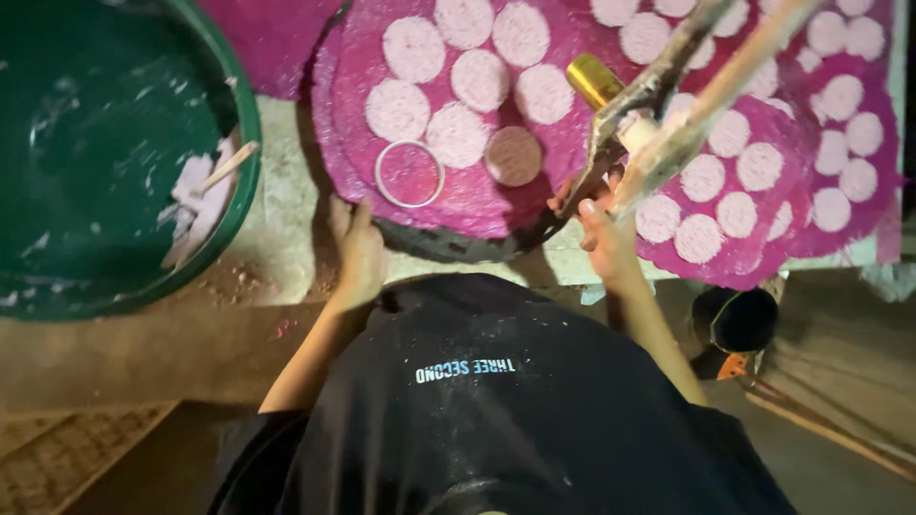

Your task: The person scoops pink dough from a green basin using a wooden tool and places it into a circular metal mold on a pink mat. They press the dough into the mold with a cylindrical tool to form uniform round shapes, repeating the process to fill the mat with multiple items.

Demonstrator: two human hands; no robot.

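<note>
My left hand [356, 246] rests with fingers together on the near edge of a round tray covered in magenta cloth [448, 195]. Several pale round discs [456, 133] lie on the cloth, and a white ring mould [409, 174] sits near its front edge beside a darker, wet-looking disc [513, 155]. My right hand [605, 229] grips a paste-smeared wooden-handled tool [658, 91] that slants up to the right over the tray. A gold cylindrical part [593, 79] shows beside the tool.
A large green basin [250, 143] at the left holds white paste and a stick [227, 167]. More magenta cloths with discs [840, 105] lie at the right. A dark cup [739, 319] stands by my right knee. My black shirt fills the foreground.
</note>
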